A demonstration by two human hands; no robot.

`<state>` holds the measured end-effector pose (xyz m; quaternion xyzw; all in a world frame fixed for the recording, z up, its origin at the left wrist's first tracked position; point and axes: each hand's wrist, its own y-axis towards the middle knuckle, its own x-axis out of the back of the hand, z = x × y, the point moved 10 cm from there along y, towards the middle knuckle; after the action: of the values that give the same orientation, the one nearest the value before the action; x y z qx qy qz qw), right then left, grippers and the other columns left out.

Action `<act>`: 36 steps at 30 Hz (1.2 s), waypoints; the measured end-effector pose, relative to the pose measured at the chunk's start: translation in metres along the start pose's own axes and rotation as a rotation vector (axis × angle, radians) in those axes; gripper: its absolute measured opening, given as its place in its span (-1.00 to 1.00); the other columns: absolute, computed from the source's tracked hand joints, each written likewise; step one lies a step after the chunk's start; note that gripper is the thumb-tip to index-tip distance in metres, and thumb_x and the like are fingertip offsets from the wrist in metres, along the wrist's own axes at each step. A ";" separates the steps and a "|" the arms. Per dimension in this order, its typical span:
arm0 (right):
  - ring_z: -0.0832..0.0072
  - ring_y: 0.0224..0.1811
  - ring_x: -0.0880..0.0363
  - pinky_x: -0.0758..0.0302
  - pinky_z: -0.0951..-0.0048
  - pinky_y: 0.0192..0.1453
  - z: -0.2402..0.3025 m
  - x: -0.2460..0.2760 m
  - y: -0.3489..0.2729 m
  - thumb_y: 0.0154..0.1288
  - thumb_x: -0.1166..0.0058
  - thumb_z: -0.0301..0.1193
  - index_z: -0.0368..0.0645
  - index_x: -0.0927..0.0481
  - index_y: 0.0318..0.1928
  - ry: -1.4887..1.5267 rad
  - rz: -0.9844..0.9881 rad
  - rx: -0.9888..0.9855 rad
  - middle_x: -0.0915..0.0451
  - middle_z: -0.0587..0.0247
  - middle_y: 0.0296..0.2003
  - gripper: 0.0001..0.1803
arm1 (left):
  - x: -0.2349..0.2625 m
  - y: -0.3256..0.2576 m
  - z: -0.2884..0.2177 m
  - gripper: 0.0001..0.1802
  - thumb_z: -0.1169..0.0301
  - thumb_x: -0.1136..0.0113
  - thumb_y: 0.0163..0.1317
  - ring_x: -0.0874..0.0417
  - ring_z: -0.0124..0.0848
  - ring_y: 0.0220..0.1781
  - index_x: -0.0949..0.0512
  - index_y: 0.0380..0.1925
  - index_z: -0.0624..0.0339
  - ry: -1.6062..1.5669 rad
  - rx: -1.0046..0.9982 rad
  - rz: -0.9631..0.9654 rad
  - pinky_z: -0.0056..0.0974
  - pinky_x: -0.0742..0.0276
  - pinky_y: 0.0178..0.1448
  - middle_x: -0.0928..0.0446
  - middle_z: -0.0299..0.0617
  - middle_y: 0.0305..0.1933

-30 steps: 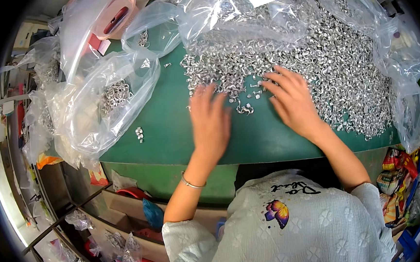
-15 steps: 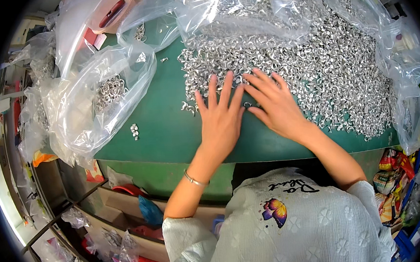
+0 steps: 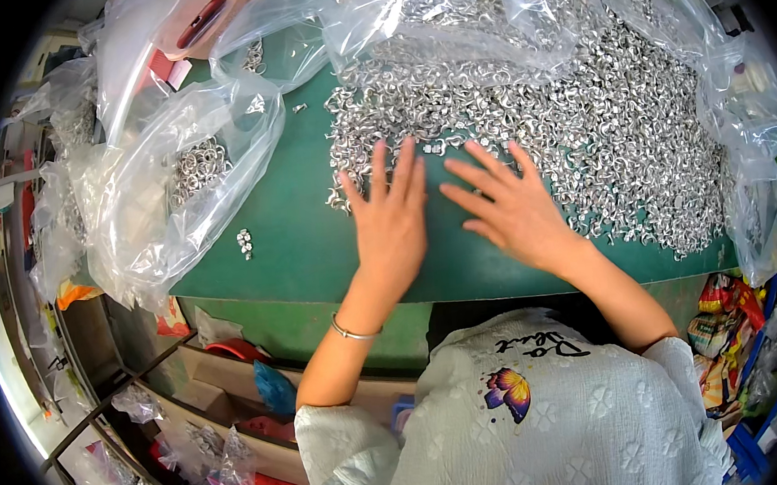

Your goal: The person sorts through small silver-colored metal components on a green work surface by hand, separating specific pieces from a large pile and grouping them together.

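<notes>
A wide layer of small curved silvery metal pieces is spread over the green tabletop. My left hand lies palm down at its near left edge, fingers stretched out and the tips among the pieces. To its right, my right hand is also palm down with spread fingers, its tips by the near edge of the layer. A strip of green surface shows between the two hands. Neither hand grips anything that I can see. What lies beneath the palms is hidden.
A clear plastic bag with metal rings lies at the left. More clear plastic sheeting covers the far part of the layer. A small cluster of silvery bits sits near the front left. Below the table edge is a partitioned drawer.
My hands have moved apart: the left has slid a little leftward, the right slightly away from it. The gap between them has widened, showing more green surface.
</notes>
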<state>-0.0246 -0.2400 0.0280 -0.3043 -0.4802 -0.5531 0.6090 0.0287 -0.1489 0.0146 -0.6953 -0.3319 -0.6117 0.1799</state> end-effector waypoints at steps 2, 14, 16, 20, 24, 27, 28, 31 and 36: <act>0.22 0.45 -0.10 0.01 -0.18 0.43 0.000 -0.005 -0.003 0.16 -0.20 -0.37 -0.08 -0.57 0.03 -0.074 0.041 0.021 -0.35 0.26 0.26 -0.62 | -0.003 -0.005 0.018 -0.47 0.60 -0.05 0.13 -0.11 0.02 0.49 -0.45 0.17 0.14 0.081 0.023 -0.008 0.49 0.12 0.37 -0.20 -0.13 0.44; 0.16 0.42 -0.13 -0.08 -0.07 0.41 -0.023 0.002 0.046 0.25 -0.13 -0.31 -0.12 -0.41 0.21 -0.148 -0.103 -0.024 -0.30 0.17 0.30 -0.48 | 0.002 0.044 -0.001 -0.37 0.61 -0.04 0.07 -0.14 0.10 0.44 -0.32 0.24 0.27 -0.023 -0.057 -0.136 0.37 0.00 0.38 -0.20 0.04 0.39; 0.18 0.44 -0.11 -0.05 -0.06 0.44 -0.016 -0.006 0.034 0.27 -0.11 -0.27 -0.09 -0.40 0.24 -0.164 0.005 0.016 -0.27 0.18 0.33 -0.47 | -0.006 0.033 -0.001 -0.39 0.62 -0.02 0.15 -0.12 0.07 0.46 -0.29 0.27 0.21 -0.043 -0.034 -0.017 0.34 0.02 0.41 -0.17 -0.01 0.41; 0.23 0.47 -0.05 0.00 -0.06 0.47 -0.009 -0.008 -0.006 0.28 -0.10 -0.25 -0.01 -0.40 0.26 -0.112 0.184 0.046 -0.25 0.32 0.36 -0.47 | -0.006 -0.009 -0.016 -0.40 0.63 -0.02 0.18 -0.09 0.06 0.48 -0.28 0.28 0.22 -0.129 -0.030 0.117 0.34 0.08 0.43 -0.16 -0.03 0.44; 0.24 0.46 -0.10 -0.02 -0.02 0.45 -0.030 0.015 -0.029 0.19 -0.18 -0.37 -0.03 -0.47 0.19 -0.179 0.106 -0.035 -0.30 0.33 0.32 -0.49 | 0.002 -0.036 -0.008 -0.40 0.64 -0.03 0.18 -0.08 0.06 0.50 -0.27 0.28 0.27 -0.240 0.047 0.081 0.31 0.10 0.45 -0.13 -0.01 0.46; 0.20 0.44 -0.13 0.00 -0.04 0.43 -0.030 0.018 -0.030 0.16 -0.19 -0.40 -0.07 -0.49 0.16 0.000 -0.029 -0.123 -0.30 0.28 0.32 -0.49 | 0.012 -0.029 -0.006 -0.39 0.65 -0.01 0.17 -0.08 0.06 0.50 -0.26 0.29 0.28 -0.408 0.093 -0.048 0.27 0.05 0.45 -0.13 0.03 0.46; 0.19 0.44 -0.12 0.00 -0.05 0.43 -0.025 0.018 -0.025 0.16 -0.19 -0.40 -0.08 -0.48 0.17 0.046 -0.068 -0.124 -0.30 0.27 0.32 -0.49 | 0.005 -0.026 -0.016 -0.38 0.66 0.00 0.14 -0.09 0.08 0.49 -0.26 0.29 0.30 -0.327 0.043 -0.004 0.28 0.02 0.44 -0.13 0.05 0.45; 0.21 0.47 -0.06 0.02 -0.11 0.43 -0.011 0.002 -0.015 0.17 -0.19 -0.38 -0.08 -0.45 0.20 -0.011 0.042 -0.064 -0.27 0.26 0.33 -0.46 | -0.006 -0.026 -0.030 -0.38 0.66 0.04 0.10 -0.11 0.10 0.48 -0.30 0.26 0.32 -0.247 -0.041 0.056 0.31 -0.03 0.40 -0.14 0.10 0.44; 0.25 0.49 -0.03 0.06 -0.24 0.43 -0.017 0.013 -0.031 0.22 -0.17 -0.31 -0.12 -0.44 0.22 -0.107 0.081 -0.112 -0.26 0.27 0.34 -0.46 | 0.004 -0.044 0.002 -0.41 0.66 0.06 0.10 -0.09 0.09 0.49 -0.35 0.23 0.31 -0.223 0.096 0.026 0.27 0.00 0.44 -0.13 0.07 0.46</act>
<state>-0.0508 -0.2667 0.0290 -0.3861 -0.4680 -0.5369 0.5863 -0.0001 -0.1156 0.0109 -0.7540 -0.3695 -0.5115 0.1827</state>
